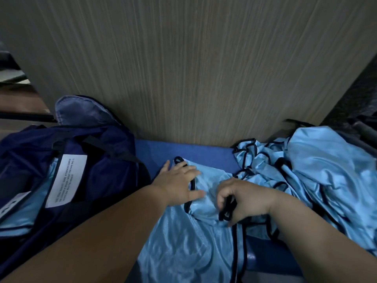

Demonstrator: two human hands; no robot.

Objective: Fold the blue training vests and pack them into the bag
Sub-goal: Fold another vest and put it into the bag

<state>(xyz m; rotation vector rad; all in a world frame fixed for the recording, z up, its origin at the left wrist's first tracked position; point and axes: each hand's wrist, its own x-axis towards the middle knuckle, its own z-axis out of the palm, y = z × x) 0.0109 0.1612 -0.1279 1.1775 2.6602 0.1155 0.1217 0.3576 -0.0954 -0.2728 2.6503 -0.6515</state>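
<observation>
Wood-grain panelling [193, 68] backs a blue mat [183, 152], where one blue vest [183, 242] lies spread at six o'clock; the left hand [177, 186] presses flat on it, fingers straight, and the right hand [244, 199] pinches its black trim [226, 209] in curled fingers. Folding seems the step in hand; next, I judge, the trimmed edge wants carrying over toward nine o'clock, where the navy bag [106, 160] sits; the unfolded pile [326, 170] waits at three o'clock.
</observation>
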